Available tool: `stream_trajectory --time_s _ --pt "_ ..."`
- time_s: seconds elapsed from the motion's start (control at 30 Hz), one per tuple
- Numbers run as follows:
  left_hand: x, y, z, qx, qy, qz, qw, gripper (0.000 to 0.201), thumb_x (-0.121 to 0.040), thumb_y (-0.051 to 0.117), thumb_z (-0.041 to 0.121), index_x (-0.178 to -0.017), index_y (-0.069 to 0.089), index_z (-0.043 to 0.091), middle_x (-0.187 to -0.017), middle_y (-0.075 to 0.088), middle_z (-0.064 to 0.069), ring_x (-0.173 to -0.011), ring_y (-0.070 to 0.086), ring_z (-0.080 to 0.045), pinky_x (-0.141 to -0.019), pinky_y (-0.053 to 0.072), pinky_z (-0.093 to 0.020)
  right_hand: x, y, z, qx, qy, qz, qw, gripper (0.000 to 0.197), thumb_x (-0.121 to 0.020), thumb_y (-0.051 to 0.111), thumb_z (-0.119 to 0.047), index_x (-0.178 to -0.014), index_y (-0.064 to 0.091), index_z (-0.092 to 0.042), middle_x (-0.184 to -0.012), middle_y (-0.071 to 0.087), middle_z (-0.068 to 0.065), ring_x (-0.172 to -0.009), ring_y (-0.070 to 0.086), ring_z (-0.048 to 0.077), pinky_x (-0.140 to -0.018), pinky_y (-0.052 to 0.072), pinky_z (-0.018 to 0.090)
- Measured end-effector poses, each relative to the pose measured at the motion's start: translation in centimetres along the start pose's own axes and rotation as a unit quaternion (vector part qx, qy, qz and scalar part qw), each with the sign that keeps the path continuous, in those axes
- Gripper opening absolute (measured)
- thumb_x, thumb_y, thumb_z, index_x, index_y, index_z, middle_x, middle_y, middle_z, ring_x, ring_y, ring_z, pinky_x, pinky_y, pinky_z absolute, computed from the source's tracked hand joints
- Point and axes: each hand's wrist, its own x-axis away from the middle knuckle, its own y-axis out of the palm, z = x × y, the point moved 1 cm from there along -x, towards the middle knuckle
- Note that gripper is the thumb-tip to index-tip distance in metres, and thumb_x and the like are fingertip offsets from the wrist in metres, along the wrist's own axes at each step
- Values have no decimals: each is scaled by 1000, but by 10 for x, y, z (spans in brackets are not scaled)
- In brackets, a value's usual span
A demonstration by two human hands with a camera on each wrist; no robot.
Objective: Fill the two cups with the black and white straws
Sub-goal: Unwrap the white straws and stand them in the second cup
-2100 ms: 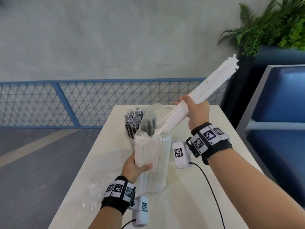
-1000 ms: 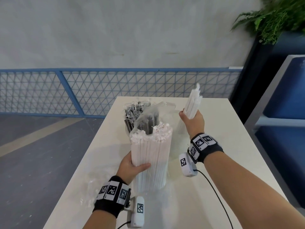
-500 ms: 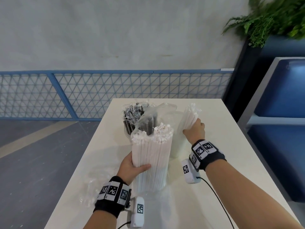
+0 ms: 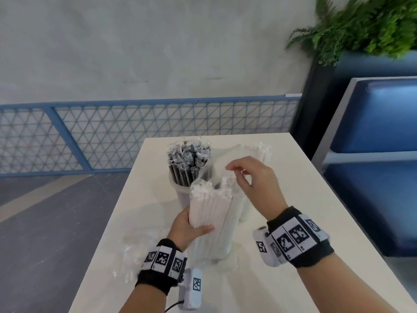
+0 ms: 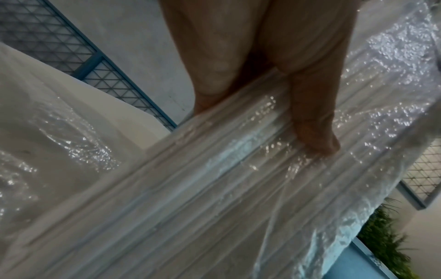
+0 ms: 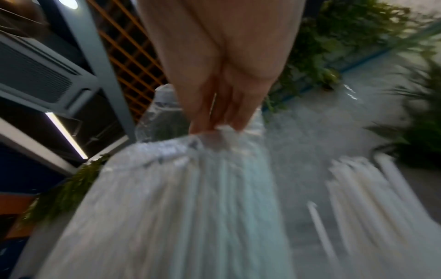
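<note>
**White straws at the pack, black ones in the cup**

A pale table stands before a grey wall and a blue mesh fence, with a fern and a blue bench off to one side.

The pack of white straws stands upright on the table: thin paper-wrapped sticks pressed tight together inside clear, glinting film, their crimped tops forming an uneven white crown. The left hand grasps the pack about its middle, thumb across the near face, fingers behind. The right hand is over the pack's top, its fingertips pinching the tips of a few straws there.

Just behind the pack stands a clear cup packed with black straws, each in its own shiny sleeve. To the right of the pack, behind the right hand, a second cup holds white straws. Crumpled clear film lies on the table left of the pack.
</note>
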Motion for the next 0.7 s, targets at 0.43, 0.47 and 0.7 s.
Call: stream_trajectory --time_s 0.43,0.47,0.7 --pt "3 -2 5 -9 16 -55 998 75 -52 88 19 -119 54 18 -109 68 5 -104 64 -8 -85 51 -22 -17 36 -25 172 29 -440 881 48 -76 70 -31 -114 58 -6 -98 67 12 -80 63 27 -73 52 36" --pt "3 -1 8 -12 17 -55 998 72 -55 88 12 -119 54 17 -107 68 7 -102 64 -6 -82 52 -19 -16 40 -24 199 17 -440 876 48 -75 70 -36 -110 60 -6 -94 68 11 -77 63 26 -72 53 37" --pt "-3 6 17 -27 22 -49 998 46 -60 81 -4 -92 62 22 -81 71 10 -83 68 -2 -73 55 -20 -6 52 -26 328 -103 -373 862 26 -90 47 -27 -105 64 -14 -94 70 2 -87 64 21 -93 39 32"
